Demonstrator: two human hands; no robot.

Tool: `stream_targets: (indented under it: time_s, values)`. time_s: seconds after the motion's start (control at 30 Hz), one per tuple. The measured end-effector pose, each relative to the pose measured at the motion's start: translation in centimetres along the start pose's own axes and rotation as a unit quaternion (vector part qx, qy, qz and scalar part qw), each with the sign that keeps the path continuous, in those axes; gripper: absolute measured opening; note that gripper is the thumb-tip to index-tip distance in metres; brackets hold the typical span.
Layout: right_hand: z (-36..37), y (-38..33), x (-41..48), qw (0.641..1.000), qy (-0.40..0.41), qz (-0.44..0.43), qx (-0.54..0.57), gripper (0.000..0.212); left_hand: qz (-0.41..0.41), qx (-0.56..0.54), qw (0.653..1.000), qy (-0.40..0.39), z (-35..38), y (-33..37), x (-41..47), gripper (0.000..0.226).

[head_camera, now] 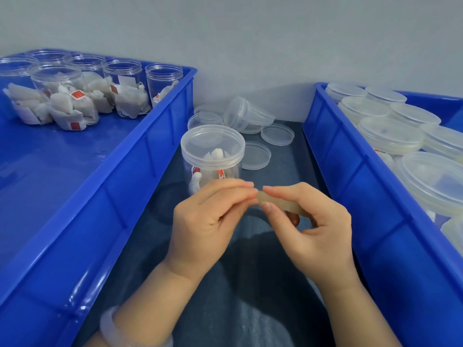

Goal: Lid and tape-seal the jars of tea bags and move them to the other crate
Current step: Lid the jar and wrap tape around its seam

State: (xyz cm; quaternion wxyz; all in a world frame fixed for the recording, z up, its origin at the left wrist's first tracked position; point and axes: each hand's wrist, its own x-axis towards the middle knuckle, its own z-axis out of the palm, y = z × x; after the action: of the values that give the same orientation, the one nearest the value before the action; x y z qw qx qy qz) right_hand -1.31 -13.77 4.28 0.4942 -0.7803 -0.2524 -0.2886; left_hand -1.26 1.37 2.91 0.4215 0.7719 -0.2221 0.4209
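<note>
Head view: lidded jar (212, 156) of tea bags, upright between left crate (140, 156) and right crate (350, 176). Tape strip (275, 202) just in front of it, pinched by curled fingers of left hand (210, 219) and right hand (313, 221). Loose lids (255, 155) behind jar.

blue crates (140, 156), tan tape (275, 201), clear jar (213, 156)

A plain, pale grey wall (250, 33) runs along the back, bare and matt. Below it lies a dark blue-grey surface (290, 166) with a faint woven look. The light is soft and even, leaving only blurred shadows on the near part.
</note>
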Motion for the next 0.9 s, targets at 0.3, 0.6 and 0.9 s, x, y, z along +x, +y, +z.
stream_targets:
  time_s: [0.3, 0.6, 0.9]
  values:
    - [-0.1, 0.3, -0.1, 0.994, -0.005, -0.068, -0.087, 0.007, -0.26, -0.231, 0.937, 0.047, 0.4, 1.9, -0.1, 0.012]
    - [0.0, 1.1, -0.2, 0.978, -0.017, -0.118, -0.168, 0.006, -0.414, -0.204, 0.887, 0.022, 0.4, 1.9, 0.2, 0.012]
    - [0.9, 1.8, -0.5, 0.973, -0.02, -0.124, -0.193, 0.011, -0.495, -0.25, 0.832, 0.024, 0.3, 1.2, 0.4, 0.025]
